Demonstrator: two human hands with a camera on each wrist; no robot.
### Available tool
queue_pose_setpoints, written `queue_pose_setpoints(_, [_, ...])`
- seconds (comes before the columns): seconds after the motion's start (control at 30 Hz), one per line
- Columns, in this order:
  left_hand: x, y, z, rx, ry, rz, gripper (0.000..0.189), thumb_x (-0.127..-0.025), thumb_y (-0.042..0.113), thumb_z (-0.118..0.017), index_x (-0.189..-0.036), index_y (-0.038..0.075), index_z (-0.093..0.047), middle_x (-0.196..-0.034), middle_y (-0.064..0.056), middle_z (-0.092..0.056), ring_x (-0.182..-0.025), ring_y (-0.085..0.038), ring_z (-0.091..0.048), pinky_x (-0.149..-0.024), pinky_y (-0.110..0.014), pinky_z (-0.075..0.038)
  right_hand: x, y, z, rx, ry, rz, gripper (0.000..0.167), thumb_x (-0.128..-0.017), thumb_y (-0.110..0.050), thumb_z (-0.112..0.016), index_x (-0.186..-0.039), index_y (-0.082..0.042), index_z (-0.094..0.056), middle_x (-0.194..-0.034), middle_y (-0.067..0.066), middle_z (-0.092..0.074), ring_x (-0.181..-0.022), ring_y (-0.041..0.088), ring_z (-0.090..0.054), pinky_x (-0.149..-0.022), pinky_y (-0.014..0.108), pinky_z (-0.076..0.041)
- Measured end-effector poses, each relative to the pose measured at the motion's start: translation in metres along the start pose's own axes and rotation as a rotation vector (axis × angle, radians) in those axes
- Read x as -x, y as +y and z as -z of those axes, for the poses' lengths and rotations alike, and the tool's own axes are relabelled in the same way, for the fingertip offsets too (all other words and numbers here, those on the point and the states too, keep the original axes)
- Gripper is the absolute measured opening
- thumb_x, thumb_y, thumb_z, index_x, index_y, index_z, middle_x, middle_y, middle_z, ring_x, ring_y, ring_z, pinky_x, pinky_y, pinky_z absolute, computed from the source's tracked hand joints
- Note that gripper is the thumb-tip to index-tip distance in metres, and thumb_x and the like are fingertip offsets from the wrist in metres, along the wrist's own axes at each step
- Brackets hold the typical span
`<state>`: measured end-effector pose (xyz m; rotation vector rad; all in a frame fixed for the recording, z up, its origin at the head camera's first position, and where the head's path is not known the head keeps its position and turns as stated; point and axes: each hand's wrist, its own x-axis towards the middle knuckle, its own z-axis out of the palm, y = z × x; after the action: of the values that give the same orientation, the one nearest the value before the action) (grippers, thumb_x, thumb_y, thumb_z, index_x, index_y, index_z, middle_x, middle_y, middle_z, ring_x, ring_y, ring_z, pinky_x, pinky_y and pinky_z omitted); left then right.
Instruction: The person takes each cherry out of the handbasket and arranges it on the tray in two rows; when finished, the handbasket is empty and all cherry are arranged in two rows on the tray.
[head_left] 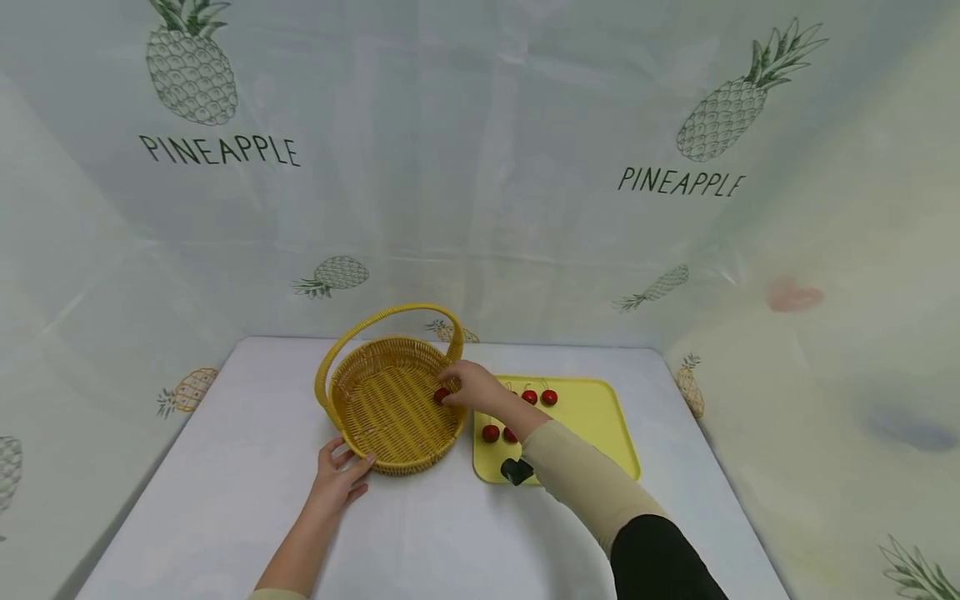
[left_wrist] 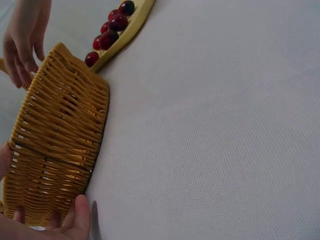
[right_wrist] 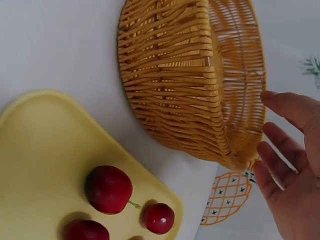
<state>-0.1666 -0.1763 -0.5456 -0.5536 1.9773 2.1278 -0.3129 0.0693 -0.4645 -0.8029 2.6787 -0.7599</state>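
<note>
A round yellow wicker basket (head_left: 397,417) with a tall arched handle (head_left: 390,312) stands on the white table. My left hand (head_left: 343,473) holds its near left side, with digits at the rim and against the woven wall (left_wrist: 60,125). Over the right side of the basket is my right hand (head_left: 472,387); its fingers (right_wrist: 280,150) are spread with nothing showing between them in the right wrist view. Just beneath those fingers in the head view is a dark red cherry (head_left: 442,396) inside the basket. Several more cherries (right_wrist: 108,189) lie on the yellow tray (head_left: 600,425).
The tray stands right of the basket, partly covered by my right forearm (head_left: 570,483). A small black device (head_left: 516,472) shows beside the right sleeve. Behind the table (head_left: 285,367) hangs a pale sheet (head_left: 450,167) printed with pineapples.
</note>
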Motion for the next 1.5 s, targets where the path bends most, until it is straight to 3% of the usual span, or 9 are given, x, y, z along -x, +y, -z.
queue_pose_setpoints(0.27, [-0.002, -0.001, -0.005, -0.001, 0.002, -0.012, 0.085, -0.095, 0.018, -0.066, -0.151, 0.008, -0.003, -0.149, -0.032, -0.019, -0.106, -0.026, -0.055, -0.086, -0.042, -0.049, -0.016, -0.001, -0.002, 0.154, -0.115, 0.126, 0.04, -0.088, -0.01, -0.074, -0.126, -0.006, -0.065, -0.123, 0.006, -0.061, -0.109, 0.019, -0.058, -0.09, 0.029, -0.047])
queue_pose_setpoints(0.53, [-0.004, 0.0, -0.009, 0.007, -0.003, -0.014, 0.083, -0.095, 0.017, -0.065, -0.151, 0.009, -0.005, -0.149, -0.031, -0.02, -0.111, -0.033, -0.054, -0.087, -0.044, -0.049, -0.027, 0.004, 0.0, 0.173, -0.207, 0.154, 0.036, -0.087, -0.006, -0.074, -0.122, -0.005, -0.067, -0.117, 0.008, -0.063, -0.103, 0.023, -0.062, -0.082, 0.025, -0.049])
queue_pose_setpoints(0.87, [-0.006, 0.003, -0.009, -0.005, 0.003, -0.017, 0.085, -0.094, 0.019, -0.067, -0.151, 0.008, -0.005, -0.149, -0.031, -0.021, -0.113, -0.034, -0.054, -0.085, -0.043, -0.05, -0.036, 0.013, -0.003, 0.359, -0.218, 0.259, 0.031, -0.084, -0.012, -0.078, -0.115, -0.009, -0.071, -0.103, -0.001, -0.067, -0.09, 0.009, -0.058, -0.08, 0.023, -0.047])
queue_pose_setpoints(1.1, [-0.005, 0.004, -0.008, -0.011, 0.011, -0.011, 0.085, -0.094, 0.019, -0.066, -0.152, 0.008, -0.005, -0.149, -0.032, -0.02, -0.116, -0.037, -0.052, -0.087, -0.045, -0.05, -0.038, 0.014, -0.011, 0.552, -0.213, 0.33, 0.021, -0.084, -0.017, -0.078, -0.105, -0.015, -0.073, -0.088, -0.007, -0.062, -0.081, 0.009, -0.052, -0.077, 0.025, -0.042])
queue_pose_setpoints(1.33, [-0.001, -0.002, -0.004, -0.015, 0.02, -0.005, 0.086, -0.094, 0.019, -0.067, -0.152, 0.007, -0.004, -0.149, -0.032, -0.019, -0.115, -0.038, -0.052, -0.086, -0.045, -0.05, -0.037, 0.008, -0.019, 0.654, -0.244, 0.308, 0.029, -0.085, -0.015, -0.076, -0.114, -0.016, -0.072, -0.096, -0.007, -0.065, -0.089, 0.011, -0.052, -0.086, 0.027, -0.041])
queue_pose_setpoints(1.5, [0.0, -0.005, -0.001, -0.011, 0.028, -0.009, 0.087, -0.093, 0.021, -0.068, -0.151, 0.007, -0.005, -0.149, -0.032, -0.02, -0.111, -0.034, -0.054, -0.085, -0.044, -0.051, -0.037, 0.004, -0.021, 0.665, -0.264, 0.305, 0.021, -0.085, -0.012, -0.075, -0.105, -0.016, -0.071, -0.088, -0.006, -0.063, -0.084, 0.012, -0.051, -0.081, 0.027, -0.041])
